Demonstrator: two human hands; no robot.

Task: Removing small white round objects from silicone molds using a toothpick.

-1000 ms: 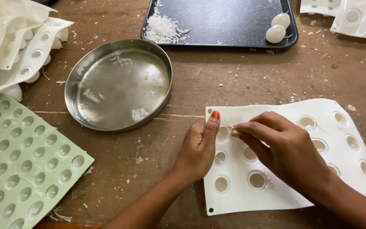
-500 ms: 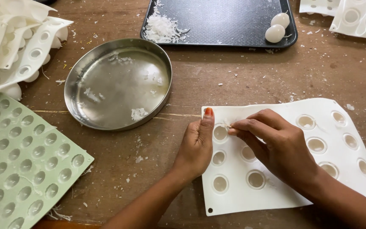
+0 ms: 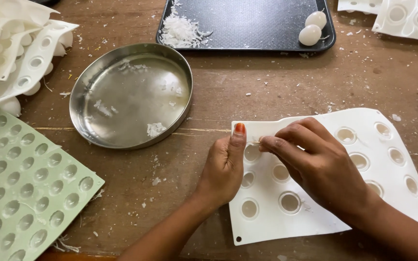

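Observation:
A white silicone mould sheet (image 3: 364, 159) with round cavities lies on the wooden table at the lower right. My left hand (image 3: 223, 166) grips its left edge, the thumb with an orange nail pressed on the top corner. My right hand (image 3: 320, 166) rests on the sheet, its fingertips pinched at a cavity near the left edge, close to the left thumb. Whether something small sits between those fingertips I cannot tell.
A round steel plate (image 3: 131, 94) with white flakes sits left of centre. A black tray (image 3: 247, 21) at the back holds white shavings and two white egg-shaped pieces (image 3: 313, 28). A green mould sheet (image 3: 20, 183) lies lower left, white moulds (image 3: 10, 53) piled upper left, more (image 3: 407, 19) upper right.
The white sheet has shifted slightly left and its top edge has lifted a little. My left thumb has slid toward the corner; my right fingertips have moved left toward it.

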